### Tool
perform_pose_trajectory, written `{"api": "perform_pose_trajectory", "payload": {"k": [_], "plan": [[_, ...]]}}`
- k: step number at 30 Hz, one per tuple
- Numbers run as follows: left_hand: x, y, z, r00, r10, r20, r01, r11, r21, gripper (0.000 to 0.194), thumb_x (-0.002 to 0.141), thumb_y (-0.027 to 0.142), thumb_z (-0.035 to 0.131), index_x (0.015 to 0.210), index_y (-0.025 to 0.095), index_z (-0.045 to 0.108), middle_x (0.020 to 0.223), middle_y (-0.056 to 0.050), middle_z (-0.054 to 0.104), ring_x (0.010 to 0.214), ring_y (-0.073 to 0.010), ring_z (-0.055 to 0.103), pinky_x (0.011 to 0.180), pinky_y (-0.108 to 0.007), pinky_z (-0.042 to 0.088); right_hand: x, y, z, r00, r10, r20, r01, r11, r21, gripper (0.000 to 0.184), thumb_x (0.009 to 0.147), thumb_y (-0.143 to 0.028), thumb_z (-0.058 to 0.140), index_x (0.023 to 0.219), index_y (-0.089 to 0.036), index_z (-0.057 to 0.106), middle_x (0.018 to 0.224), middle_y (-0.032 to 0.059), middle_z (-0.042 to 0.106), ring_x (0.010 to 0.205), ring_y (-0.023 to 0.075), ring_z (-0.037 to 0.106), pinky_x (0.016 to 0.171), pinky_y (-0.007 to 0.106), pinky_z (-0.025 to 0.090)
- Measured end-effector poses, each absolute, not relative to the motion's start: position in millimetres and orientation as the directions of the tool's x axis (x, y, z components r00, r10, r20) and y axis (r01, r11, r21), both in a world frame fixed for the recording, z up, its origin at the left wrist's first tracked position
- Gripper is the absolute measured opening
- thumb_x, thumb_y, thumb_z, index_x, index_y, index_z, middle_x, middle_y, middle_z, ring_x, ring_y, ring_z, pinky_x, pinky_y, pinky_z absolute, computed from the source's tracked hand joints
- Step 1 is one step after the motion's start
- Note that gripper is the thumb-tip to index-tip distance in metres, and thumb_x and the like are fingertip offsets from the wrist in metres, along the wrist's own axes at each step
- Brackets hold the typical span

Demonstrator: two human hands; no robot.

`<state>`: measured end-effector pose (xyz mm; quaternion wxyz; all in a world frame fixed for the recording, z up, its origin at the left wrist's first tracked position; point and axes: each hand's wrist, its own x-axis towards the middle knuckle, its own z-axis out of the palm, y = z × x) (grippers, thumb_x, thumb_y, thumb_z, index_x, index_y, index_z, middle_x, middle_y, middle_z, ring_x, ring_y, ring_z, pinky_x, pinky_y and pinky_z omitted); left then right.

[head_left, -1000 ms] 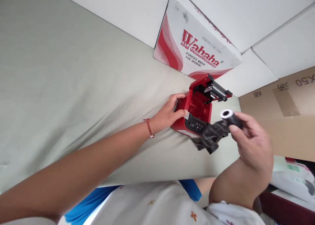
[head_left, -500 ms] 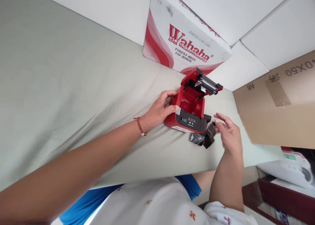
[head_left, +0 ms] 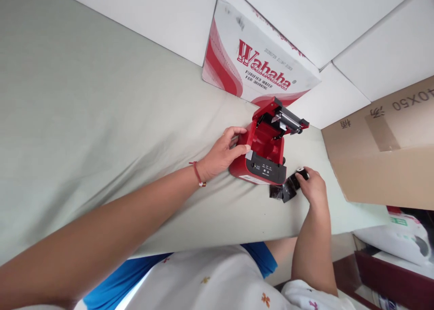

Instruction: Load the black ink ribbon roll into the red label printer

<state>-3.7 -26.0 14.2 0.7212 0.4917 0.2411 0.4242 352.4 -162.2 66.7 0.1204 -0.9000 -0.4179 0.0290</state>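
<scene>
A red and black label printer (head_left: 261,165) stands on the covered table, its lid (head_left: 283,117) tilted up and its red inner bay showing. My left hand (head_left: 228,149) grips the printer's left side, with the thumb on the front edge and the fingers around the outer wall. To the right of the printer, my right hand (head_left: 312,185) pinches a small black roll (head_left: 301,173) whose white end faces up. A crumpled, shiny black strip (head_left: 283,191) lies between the roll and the printer's front right corner, touching the roll.
Behind the printer a white and red water carton (head_left: 261,61) leans by the white wall. A large brown cardboard box (head_left: 383,151) borders the right side. Low at the right sits a white bag (head_left: 400,233) above a dark red drawer (head_left: 393,269).
My right hand has turned and closed around the black roll, with its white end now in view. My left hand stays on the printer. The whole view has shifted slightly.
</scene>
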Motion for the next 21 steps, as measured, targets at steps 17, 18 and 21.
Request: {"api": "perform_pose_trajectory", "payload": {"k": [17,18,21], "plan": [[0,-36,8,0.336,0.876,0.347,-0.197,-0.295,0.935,0.045,0.109,0.053,0.063,0.145,0.027,0.059,0.157,-0.016,0.060,0.154,-0.0345,0.056,0.134,-0.061,0.051,263,-163,191,0.283,0.959,-0.014,0.672,-0.209,-0.711,0.047,0.084,-0.053,0.099,0.125,-0.029,0.092,0.113,0.0079,0.086,0.087,0.0216,0.074,0.073,0.035,0.063],[-2,-39,10,0.303,0.859,0.412,-0.153,-0.383,0.911,0.047,0.110,0.053,0.062,0.148,0.026,0.058,0.159,-0.018,0.059,0.156,-0.0355,0.055,0.133,-0.062,0.052,252,-149,184,0.267,0.963,0.016,0.698,-0.182,-0.693,0.047,0.087,-0.051,0.096,0.128,-0.028,0.091,0.111,0.0075,0.085,0.083,0.0197,0.070,0.070,0.033,0.059],[-4,-49,11,0.253,0.731,0.634,-0.067,-0.641,0.765,0.059,0.109,0.058,0.065,0.157,0.025,0.056,0.166,-0.022,0.057,0.161,-0.0402,0.054,0.136,-0.067,0.048,223,-115,163,0.174,0.980,0.100,0.814,-0.086,-0.575,0.043,0.093,-0.045,0.083,0.131,-0.025,0.089,0.112,0.0066,0.084,0.071,0.0149,0.060,0.072,0.034,0.057]]}}
